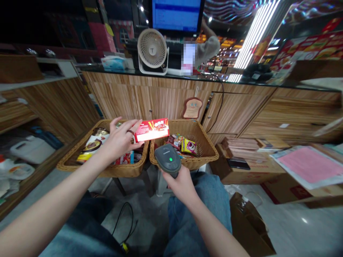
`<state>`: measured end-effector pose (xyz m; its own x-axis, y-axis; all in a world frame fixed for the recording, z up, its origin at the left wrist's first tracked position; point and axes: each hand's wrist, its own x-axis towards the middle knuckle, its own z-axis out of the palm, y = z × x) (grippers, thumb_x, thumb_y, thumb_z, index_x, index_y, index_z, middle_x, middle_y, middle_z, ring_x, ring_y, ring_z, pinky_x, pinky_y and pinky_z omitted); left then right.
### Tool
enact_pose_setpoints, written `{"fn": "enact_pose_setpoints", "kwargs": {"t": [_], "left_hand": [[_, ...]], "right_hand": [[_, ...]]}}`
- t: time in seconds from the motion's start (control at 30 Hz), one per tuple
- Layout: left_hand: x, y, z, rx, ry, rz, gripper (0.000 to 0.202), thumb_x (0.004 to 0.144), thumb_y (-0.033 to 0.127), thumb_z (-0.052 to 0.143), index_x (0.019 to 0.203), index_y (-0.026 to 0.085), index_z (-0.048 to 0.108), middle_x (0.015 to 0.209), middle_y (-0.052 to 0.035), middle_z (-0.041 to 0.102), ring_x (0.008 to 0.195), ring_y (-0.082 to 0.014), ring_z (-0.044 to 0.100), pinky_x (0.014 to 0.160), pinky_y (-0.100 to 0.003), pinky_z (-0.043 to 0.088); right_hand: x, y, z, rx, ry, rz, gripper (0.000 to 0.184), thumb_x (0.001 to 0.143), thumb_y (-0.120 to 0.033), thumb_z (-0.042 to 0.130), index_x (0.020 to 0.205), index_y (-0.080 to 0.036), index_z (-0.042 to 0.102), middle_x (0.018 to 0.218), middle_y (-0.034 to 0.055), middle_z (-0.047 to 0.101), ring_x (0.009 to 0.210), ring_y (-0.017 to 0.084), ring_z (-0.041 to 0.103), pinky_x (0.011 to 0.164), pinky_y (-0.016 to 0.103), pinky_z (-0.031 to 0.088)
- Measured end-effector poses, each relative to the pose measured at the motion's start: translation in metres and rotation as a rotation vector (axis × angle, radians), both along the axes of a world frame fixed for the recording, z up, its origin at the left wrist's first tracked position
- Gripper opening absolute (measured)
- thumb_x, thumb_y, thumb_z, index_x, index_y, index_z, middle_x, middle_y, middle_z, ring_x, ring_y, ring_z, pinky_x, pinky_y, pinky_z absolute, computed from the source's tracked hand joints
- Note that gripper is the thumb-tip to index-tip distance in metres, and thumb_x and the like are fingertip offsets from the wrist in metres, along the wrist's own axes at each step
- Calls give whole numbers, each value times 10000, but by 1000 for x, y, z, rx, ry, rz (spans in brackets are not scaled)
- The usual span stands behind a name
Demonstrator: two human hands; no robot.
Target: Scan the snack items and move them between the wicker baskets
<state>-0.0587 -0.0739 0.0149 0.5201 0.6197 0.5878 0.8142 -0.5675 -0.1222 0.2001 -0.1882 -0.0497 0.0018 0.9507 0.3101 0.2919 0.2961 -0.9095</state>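
Note:
My left hand (122, 137) pinches the left end of a flat red snack box (155, 130), held over the gap between two wicker baskets. In my right hand (182, 182) is a dark grey barcode scanner (168, 157), a green light glowing on its top; its head points toward the box. The left basket (66, 162) holds several packaged snacks, among them a white and yellow bag (92, 146), partly hidden by my left arm. Several small packets lie in the right basket (210, 151), including a yellow one with a cartoon bear (189, 146).
Behind the baskets stands a wooden counter (166, 96) with a white fan (152, 51) and a monitor (177, 14). To the right, a black phone (238, 164) lies on a cardboard box (241, 176). A paper bag (249, 225) and a cable (131, 221) are on the floor.

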Motion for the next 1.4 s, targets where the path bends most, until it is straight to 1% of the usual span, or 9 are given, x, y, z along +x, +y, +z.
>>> {"fn": "enact_pose_setpoints", "kwargs": {"t": [0.13, 0.33, 0.5, 0.6, 0.73, 0.87, 1.1, 1.23, 1.4], "left_hand": [[-13, -3, 2, 6, -55, 74, 813, 905, 498, 682, 1614, 256, 366, 1543, -165, 561, 1359, -355, 582, 1267, -606, 178], [-64, -1, -8, 12, -254, 328, 737, 895, 651, 598, 1464, 186, 539, 1464, -101, 632, 1343, -387, 582, 1249, -632, 215], [-65, -5, -16, 16, -271, 406, 686, 952, 679, 496, 1451, 211, 544, 1632, -72, 460, 1537, -409, 353, 1255, -627, 182], [-35, -3, -14, -23, -183, 325, 626, 998, 575, 489, 1488, 187, 523, 1624, -147, 468, 1537, -378, 363, 1247, -623, 216], [19, 13, -16, -98, -87, 134, 660, 972, 520, 588, 1554, 235, 464, 1614, -157, 485, 1526, -369, 372, 1240, -619, 212], [81, 45, -31, -218, 48, -81, 714, 955, 506, 643, 1575, 218, 438, 1610, -167, 487, 1525, -349, 365, 1253, -616, 166], [184, 90, -56, -489, 331, -197, 851, 881, 525, 745, 1584, 169, 425, 1618, -206, 454, 1515, -380, 347, 1244, -631, 167], [220, 102, -69, -553, 480, -223, 867, 845, 525, 771, 1550, 123, 466, 1581, -232, 485, 1459, -391, 412, 1232, -601, 196], [240, 110, -81, -560, 517, -230, 829, 732, 400, 849, 1448, 86, 573, 1400, -246, 629, 1332, -380, 536, 1200, -571, 229]], "right_hand": [[-1, 0, 1, -18, 14, 3, 150, 821, -356, 693, 744, -235, 647, 684, 53, 738, 789, 294, 763, 617, 313, 572], [0, -1, -1, -12, 32, 8, 141, 824, -351, 693, 756, -235, 650, 704, 60, 748, 819, 296, 763, 642, 322, 581], [-1, -2, -1, 11, 25, 32, 129, 824, -339, 693, 781, -220, 668, 761, 61, 769, 807, 279, 760, 694, 323, 588], [-1, -4, 1, 57, 24, 92, 110, 812, -300, 684, 842, -196, 704, 815, 59, 783, 783, 255, 752, 739, 319, 582], [-1, -6, 5, 95, 0, 152, 104, 778, -264, 678, 850, -190, 693, 805, 51, 774, 733, 235, 732, 703, 294, 559], [1, -8, 8, 113, 11, 176, 62, 767, -248, 673, 802, -204, 647, 766, 34, 747, 687, 213, 700, 670, 277, 539], [8, -7, 5, 169, 120, 94, 92, 763, -256, 697, 755, -206, 620, 722, 24, 712, 639, 188, 636, 652, 278, 533], [11, -5, 4, 167, 135, 71, 103, 767, -265, 703, 751, -206, 619, 720, 26, 701, 636, 187, 623, 662, 291, 535], [10, -6, 5, 171, 146, 78, 160, 768, -274, 709, 708, -219, 571, 697, 15, 673, 612, 173, 591, 650, 287, 522]]}}
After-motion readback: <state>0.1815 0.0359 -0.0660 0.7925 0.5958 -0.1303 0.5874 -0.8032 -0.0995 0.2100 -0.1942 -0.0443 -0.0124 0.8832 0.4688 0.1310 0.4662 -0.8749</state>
